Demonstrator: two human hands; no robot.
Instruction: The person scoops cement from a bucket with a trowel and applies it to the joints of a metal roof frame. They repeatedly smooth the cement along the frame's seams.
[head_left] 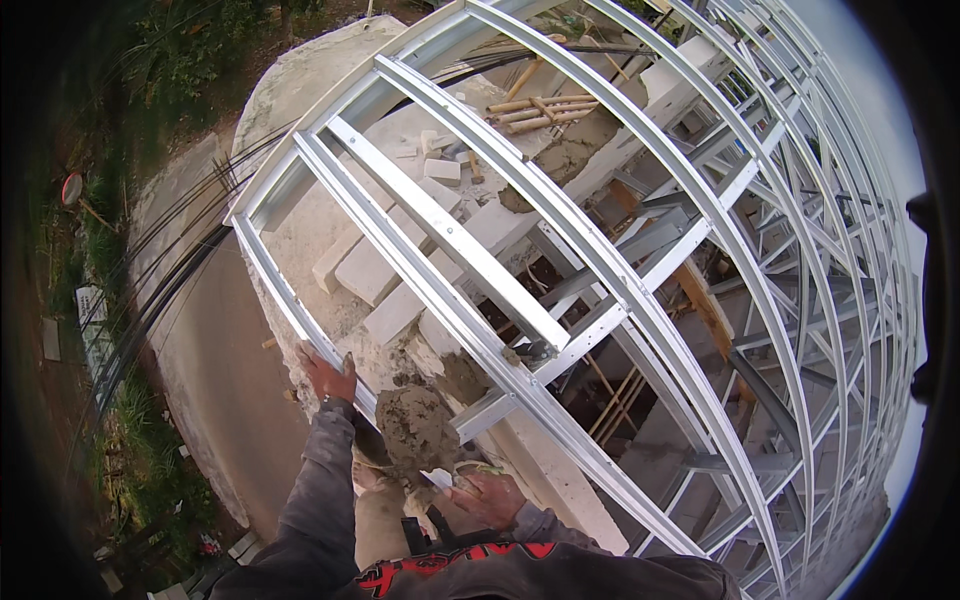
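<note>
Our left hand (328, 378) lies on the outer metal rail (282, 295), most likely to steady us near the edge; whether its fingers close around the rail, we cannot tell. Our right hand (490, 498) is bent, near our body and apart from the left, beside a small pale piece (437, 479); the view does not show whether we grip it.

The heap of wet-looking mortar (415, 425) sits just ahead of the right hand and to the right of the left one, between the rail and the next beam, probably put there to be within easy reach of both.

Farther out, white blocks (367, 270) lie beneath the metal roof frame (450, 235), perhaps kept close as stock. Beyond them rests a bundle of poles (545, 112), and dark cables (180, 285) run past on our left, above the road (225, 370).
</note>
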